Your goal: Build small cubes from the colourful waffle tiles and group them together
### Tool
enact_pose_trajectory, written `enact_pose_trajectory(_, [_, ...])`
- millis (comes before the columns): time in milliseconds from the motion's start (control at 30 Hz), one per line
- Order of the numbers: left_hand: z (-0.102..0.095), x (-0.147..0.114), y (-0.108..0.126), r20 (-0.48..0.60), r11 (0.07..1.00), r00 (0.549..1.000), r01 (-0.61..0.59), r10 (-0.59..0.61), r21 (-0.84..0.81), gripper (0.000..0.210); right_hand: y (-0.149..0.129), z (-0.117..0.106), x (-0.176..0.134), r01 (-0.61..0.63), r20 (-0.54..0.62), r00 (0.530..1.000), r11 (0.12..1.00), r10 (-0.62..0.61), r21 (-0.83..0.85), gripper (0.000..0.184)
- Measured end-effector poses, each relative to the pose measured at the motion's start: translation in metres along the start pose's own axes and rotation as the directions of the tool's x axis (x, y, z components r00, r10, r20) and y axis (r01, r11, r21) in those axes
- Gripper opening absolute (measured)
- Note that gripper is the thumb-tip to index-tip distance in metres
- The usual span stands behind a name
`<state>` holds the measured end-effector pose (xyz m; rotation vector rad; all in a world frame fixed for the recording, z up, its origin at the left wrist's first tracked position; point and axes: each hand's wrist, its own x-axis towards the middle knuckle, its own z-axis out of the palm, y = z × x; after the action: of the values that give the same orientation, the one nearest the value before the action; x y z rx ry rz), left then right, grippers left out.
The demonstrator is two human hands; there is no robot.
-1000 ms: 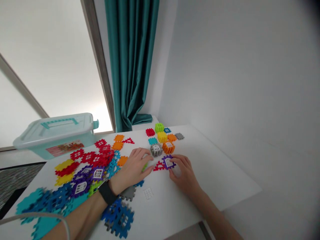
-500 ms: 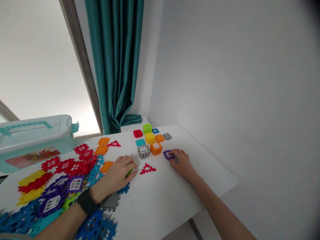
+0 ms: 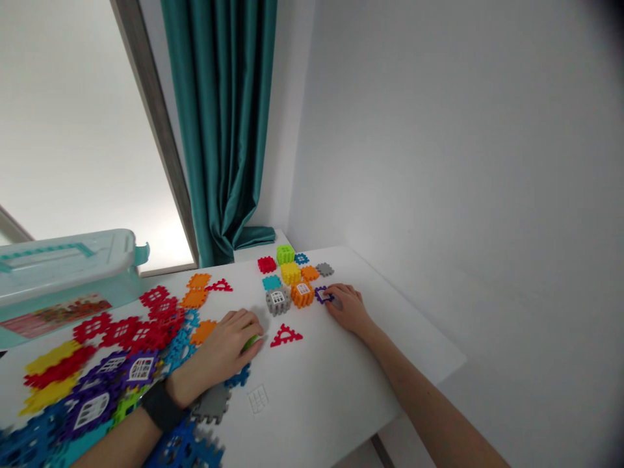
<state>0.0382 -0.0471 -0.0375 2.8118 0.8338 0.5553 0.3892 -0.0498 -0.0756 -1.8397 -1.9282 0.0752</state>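
My left hand [image 3: 231,344] hovers low over the table's left half, its fingers curled around a light green building piece [image 3: 251,342], mostly hidden by them. At the right, my right hand [image 3: 348,309] rests on the table, with thumb and fingertips closed on the edge of a purple toothed tile [image 3: 322,294]. A greyish patch [image 3: 336,303] shows between those fingers; I cannot make out what it is. Just left of the tile stand an orange cube [image 3: 302,295] and a grey cube [image 3: 278,301], each with a white window. A red triangle piece [image 3: 285,335] lies between my hands.
Yellow [image 3: 291,273] and lime [image 3: 285,253] block stacks stand farther back among single tiles. Many red [image 3: 121,331], purple [image 3: 92,409] and blue tiles cover the left side. A lidded teal box [image 3: 73,279] sits behind them. A white window panel [image 3: 258,398] lies near the front.
The purple tile and my right hand have shifted slightly toward the orange cube. My left hand keeps the green piece. The whole view has shifted a little.
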Motion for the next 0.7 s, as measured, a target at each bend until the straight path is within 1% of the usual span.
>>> enact_pose_trajectory(333, [0.0011, 0.0005, -0.0018, 0.010, 1.000, 1.000, -0.013, 0.013, 0.004, 0.015, 0.0031, 0.0024, 0.0025, 0.035, 0.001, 0.999, 0.999, -0.035, -0.013, 0.025])
enact_pose_trajectory(700, [-0.0010, 0.0015, -0.0002, 0.033, 0.999, 0.999, -0.011, 0.010, 0.031, 0.017, 0.0035, 0.0035, 0.0046, 0.024, 0.000, 1.000, 1.000, -0.024, -0.017, 0.025])
